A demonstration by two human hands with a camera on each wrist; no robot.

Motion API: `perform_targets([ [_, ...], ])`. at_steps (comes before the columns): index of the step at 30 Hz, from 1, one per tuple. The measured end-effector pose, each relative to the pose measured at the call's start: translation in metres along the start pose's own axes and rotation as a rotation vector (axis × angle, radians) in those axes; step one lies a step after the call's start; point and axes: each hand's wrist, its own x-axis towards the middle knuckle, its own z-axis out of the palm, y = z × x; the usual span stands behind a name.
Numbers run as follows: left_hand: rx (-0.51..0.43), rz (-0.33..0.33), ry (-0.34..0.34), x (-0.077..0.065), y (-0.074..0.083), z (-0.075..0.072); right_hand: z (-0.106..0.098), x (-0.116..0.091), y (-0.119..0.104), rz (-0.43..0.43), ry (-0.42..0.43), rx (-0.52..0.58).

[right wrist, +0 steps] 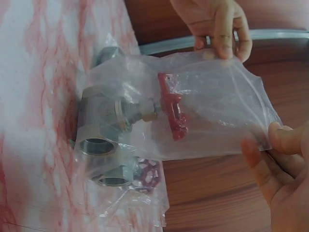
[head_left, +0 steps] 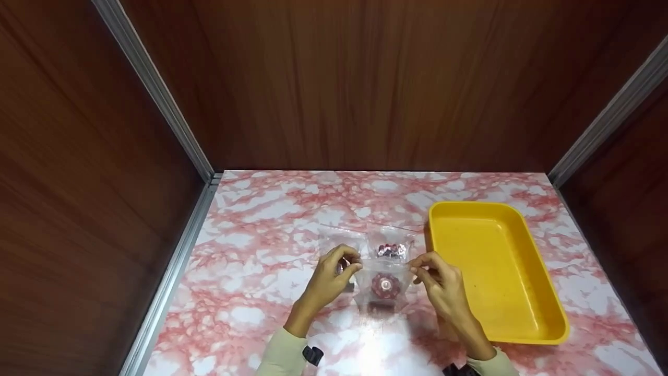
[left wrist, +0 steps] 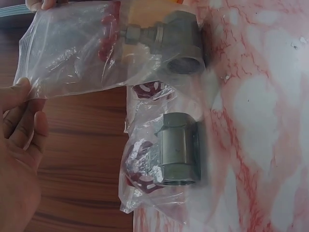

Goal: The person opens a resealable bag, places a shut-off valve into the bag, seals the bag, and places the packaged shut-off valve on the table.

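Note:
A clear zip bag (head_left: 368, 279) stands upright on the table with a metal gate valve (right wrist: 99, 116) inside. The valve's red handwheel (head_left: 386, 286) points up toward the bag's mouth. My left hand (head_left: 330, 274) pinches one top corner of the bag between thumb and fingers. At the opposite top corner, my right hand (head_left: 443, 284) pinches the plastic the same way, so the top edge is stretched between both hands. Beyond this bag stand other bagged valves (left wrist: 176, 150) with dark red handwheels, one (head_left: 390, 250) straight behind and another partly hidden by my left hand.
A yellow tray (head_left: 553, 318) lies on the right side of the red-and-white marbled table (head_left: 250, 250). Brown wood-look panels (head_left: 334, 83) with metal edge strips (head_left: 172, 115) enclose the table at the back and sides.

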Motion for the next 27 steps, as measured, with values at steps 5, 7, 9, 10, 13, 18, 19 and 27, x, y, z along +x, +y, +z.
perform_targets([
  [5, -0.024, -0.060, -0.005, -0.0011, -0.0019, 0.0032, 0.0001, -0.0008, 0.0013, 0.072, -0.003, 0.006],
  [7, -0.026, -0.077, -0.008, -0.0013, -0.0025, 0.0041, 0.0006, -0.0009, 0.0011, 0.087, 0.000, 0.003],
  [9, -0.026, -0.091, -0.009, -0.0016, -0.0033, 0.0047, 0.0015, -0.0011, 0.0007, 0.088, 0.008, -0.002],
  [10, -0.026, -0.098, -0.010, -0.0018, -0.0035, 0.0047, 0.0020, -0.0011, 0.0006, 0.085, 0.014, -0.004],
  [13, -0.029, -0.112, -0.002, -0.0023, -0.0047, 0.0048, 0.0037, -0.0009, 0.0010, 0.073, 0.031, 0.003],
  [18, -0.066, -0.108, 0.016, -0.0023, -0.0072, 0.0049, 0.0052, -0.0009, 0.0024, 0.078, 0.044, 0.010],
  [19, -0.068, -0.102, 0.019, -0.0023, -0.0077, 0.0050, 0.0053, -0.0011, 0.0022, 0.082, 0.044, 0.008],
  [27, -0.022, -0.043, 0.055, -0.0022, -0.0076, 0.0045, 0.0080, 0.0009, 0.0026, 0.081, 0.035, -0.021],
])
